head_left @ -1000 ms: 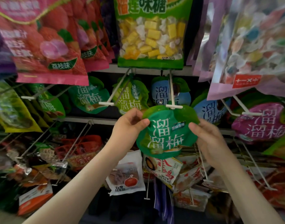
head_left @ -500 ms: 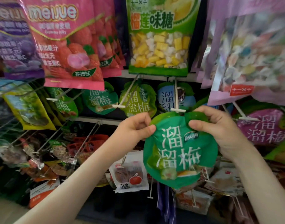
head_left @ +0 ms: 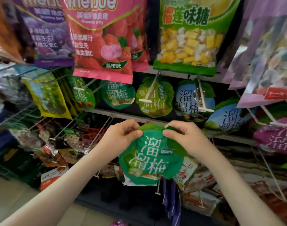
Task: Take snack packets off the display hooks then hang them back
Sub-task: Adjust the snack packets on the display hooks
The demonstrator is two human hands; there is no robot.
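Observation: I hold one round green plum packet (head_left: 150, 160) by its top edge, clear of any hook. It hangs in front of the lower rows of goods, below the row of like packets.

Hands: my left hand (head_left: 121, 136) pinches the upper left of the packet between thumb and forefinger. My right hand (head_left: 185, 137) pinches the upper right in the same way. The two pinches sit close together, and the edge between them is bunched rather than flat.

Nearest free peg: a white-tipped hook (head_left: 204, 109) stands above and to the right of my hands. A blue packet (head_left: 185, 98) hangs far back on it, and its front length is bare.

Assessment: the removal looks complete, and rehanging is the step due.

Recommendations for rehanging:
- Draw the hands slightly apart so the top edge goes flat and taut. I cannot see the hang hole at present, as it is lost in the crumple.
- Raise the packet until the hole faces the hook's tip, print side toward me.
- The tip carries a short crossbar, so feed the hole over one end first, then the other.
- Slide the packet back along the wire without pushing on the blue packet.
- Release one hand only after the packet's weight is on the wire.
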